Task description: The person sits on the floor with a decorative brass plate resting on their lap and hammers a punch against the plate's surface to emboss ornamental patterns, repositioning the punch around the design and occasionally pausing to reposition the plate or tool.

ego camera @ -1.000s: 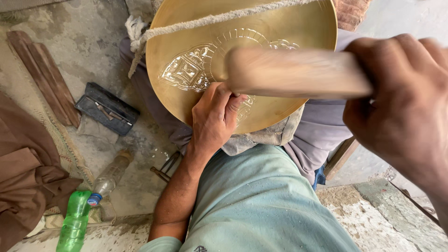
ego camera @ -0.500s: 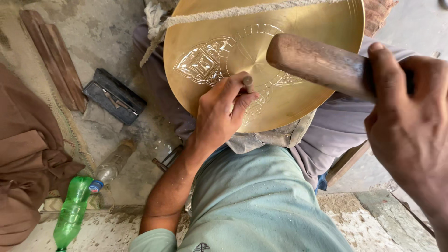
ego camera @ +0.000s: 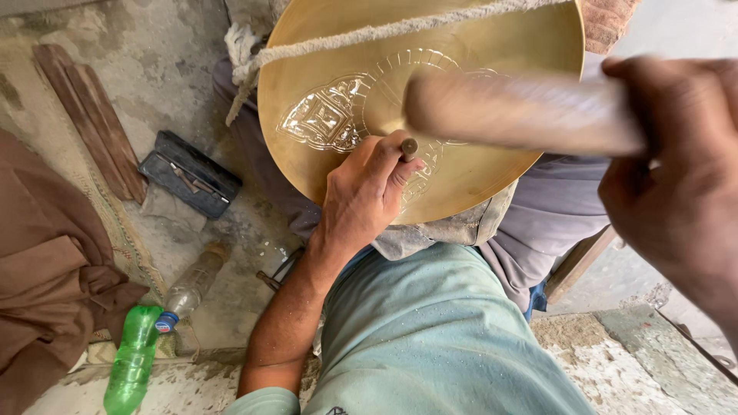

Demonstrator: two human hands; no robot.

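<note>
A person's left hand [ego camera: 361, 196] closes around a small metal punch [ego camera: 409, 146], its tip set against the engraved face of a round brass plate [ego camera: 492, 46] propped on the lap; the right hand [ego camera: 676, 184] grips a wooden mallet [ego camera: 523, 111], blurred above the punch; a rope [ego camera: 369, 34] crosses the plate's upper edge; on the floor lie a dark open tool case [ego camera: 188, 173] holding a few thin tools, a green plastic bottle [ego camera: 134, 357] and a clear bottle [ego camera: 196, 280], contents unclear; the plate's top is cut off.
</note>
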